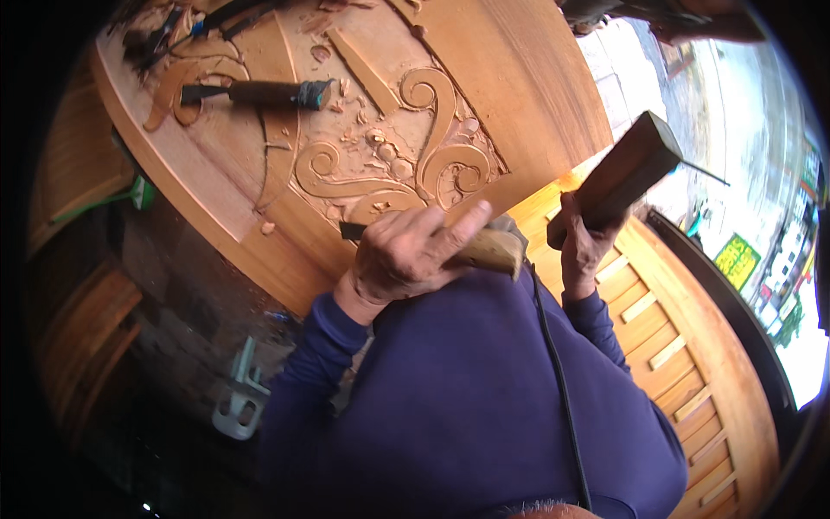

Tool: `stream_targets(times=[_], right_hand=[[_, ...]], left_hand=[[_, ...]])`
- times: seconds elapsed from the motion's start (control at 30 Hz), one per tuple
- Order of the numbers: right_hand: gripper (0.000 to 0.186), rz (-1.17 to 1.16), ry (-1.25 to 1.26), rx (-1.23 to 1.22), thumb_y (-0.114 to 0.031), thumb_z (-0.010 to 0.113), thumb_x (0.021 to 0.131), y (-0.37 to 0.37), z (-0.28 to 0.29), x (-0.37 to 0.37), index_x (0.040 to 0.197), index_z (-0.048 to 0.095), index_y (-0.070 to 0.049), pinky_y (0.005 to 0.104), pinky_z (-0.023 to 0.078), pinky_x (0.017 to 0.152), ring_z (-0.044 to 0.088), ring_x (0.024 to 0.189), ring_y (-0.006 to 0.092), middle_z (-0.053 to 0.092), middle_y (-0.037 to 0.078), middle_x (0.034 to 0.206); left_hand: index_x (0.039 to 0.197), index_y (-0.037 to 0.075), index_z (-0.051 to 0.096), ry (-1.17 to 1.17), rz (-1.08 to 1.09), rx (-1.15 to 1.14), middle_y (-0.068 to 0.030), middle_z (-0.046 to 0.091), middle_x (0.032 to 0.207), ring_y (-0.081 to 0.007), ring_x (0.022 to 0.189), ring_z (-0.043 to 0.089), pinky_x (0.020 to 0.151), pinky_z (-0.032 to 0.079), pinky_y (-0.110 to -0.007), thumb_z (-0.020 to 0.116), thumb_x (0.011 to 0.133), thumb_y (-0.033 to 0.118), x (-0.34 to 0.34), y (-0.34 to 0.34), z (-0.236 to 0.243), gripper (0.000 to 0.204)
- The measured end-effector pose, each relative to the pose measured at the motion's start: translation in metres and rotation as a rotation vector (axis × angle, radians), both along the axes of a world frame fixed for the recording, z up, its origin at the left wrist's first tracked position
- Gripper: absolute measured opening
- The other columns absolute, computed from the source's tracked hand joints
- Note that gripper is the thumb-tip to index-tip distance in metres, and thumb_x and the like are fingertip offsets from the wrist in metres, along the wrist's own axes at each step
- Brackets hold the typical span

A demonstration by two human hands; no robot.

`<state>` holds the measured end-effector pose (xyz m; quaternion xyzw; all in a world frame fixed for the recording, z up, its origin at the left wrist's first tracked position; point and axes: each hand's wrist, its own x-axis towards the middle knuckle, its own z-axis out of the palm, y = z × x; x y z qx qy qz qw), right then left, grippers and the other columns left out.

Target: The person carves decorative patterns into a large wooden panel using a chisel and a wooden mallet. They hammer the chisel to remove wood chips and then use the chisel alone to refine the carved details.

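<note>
A carved wooden panel (510, 78) with raised scrolls lies in front of me, wood chips scattered over it. My left hand (411, 255) is closed round a chisel (494, 253), its index finger stretched along the pale wooden handle. The chisel's dark blade end pokes out on the left, close to the panel's near edge. Raised to the right, my right hand (588, 246) grips a dark wooden block-shaped mallet (629, 164) by its lower end. A thin rod shows beyond the mallet's far end.
Another chisel (259, 93) rests on the panel at left, with more tools (181, 30) at the far left corner. A slatted wooden piece (692, 363) stands at right. A pale plastic stool (240, 406) is on the floor at lower left. A black cord (558, 372) hangs down my front.
</note>
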<state>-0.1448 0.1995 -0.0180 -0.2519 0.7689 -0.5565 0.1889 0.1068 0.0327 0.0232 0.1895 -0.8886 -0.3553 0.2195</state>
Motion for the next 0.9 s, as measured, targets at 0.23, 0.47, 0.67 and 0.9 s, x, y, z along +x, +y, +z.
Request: stream_targets(times=[0.23, 0.47, 0.67, 0.9], right_hand=[[0.064, -0.166, -0.393, -0.104, -0.004, 0.078, 0.09, -0.041, 0.018, 0.03, 0.142, 0.041, -0.008, 0.0311, 0.058, 0.08, 0.068, 0.09, 0.0159, 0.066, 0.007, 0.109], [0.058, -0.197, -0.372, -0.133, -0.006, 0.08, 0.09, -0.031, 0.025, 0.042, 0.137, 0.047, -0.008, 0.0294, 0.059, 0.079, 0.068, 0.088, 0.0128, 0.067, 0.005, 0.106], [0.059, -0.141, -0.317, -0.153, -0.007, 0.082, 0.089, -0.009, 0.037, 0.051, 0.137, 0.048, -0.008, 0.0274, 0.056, 0.084, 0.065, 0.094, 0.0105, 0.065, 0.003, 0.108], [0.071, -0.171, -0.212, -0.228, -0.004, 0.084, 0.086, 0.018, 0.049, 0.052, 0.145, 0.046, -0.007, 0.0273, 0.053, 0.089, 0.061, 0.105, 0.0099, 0.064, 0.003, 0.119]], left_hand=[[0.156, 0.019, 0.046, -0.294, 0.268, 0.167, -0.0127, 0.073, 0.116, -0.0331, 0.087, 0.074, 0.07, 0.058, -0.042, 0.091, 0.071, 0.023, 0.058, 0.009, -0.023, 0.096], [0.152, 0.005, 0.045, -0.288, 0.211, 0.136, -0.0207, 0.072, 0.116, -0.0361, 0.084, 0.075, 0.071, 0.059, -0.043, 0.078, 0.093, 0.035, 0.041, -0.011, 0.015, 0.074], [0.119, 0.006, 0.049, 0.472, 0.251, 0.674, -0.0085, 0.06, 0.08, -0.0096, 0.056, 0.056, 0.043, 0.039, -0.022, 0.064, 0.102, 0.041, -0.045, -0.065, 0.011, 0.041], [0.126, 0.006, 0.054, 0.72, 0.262, 0.987, -0.003, 0.052, 0.067, -0.0081, 0.041, 0.042, 0.036, 0.031, -0.021, 0.059, 0.099, 0.061, -0.154, -0.11, -0.011, 0.061]])
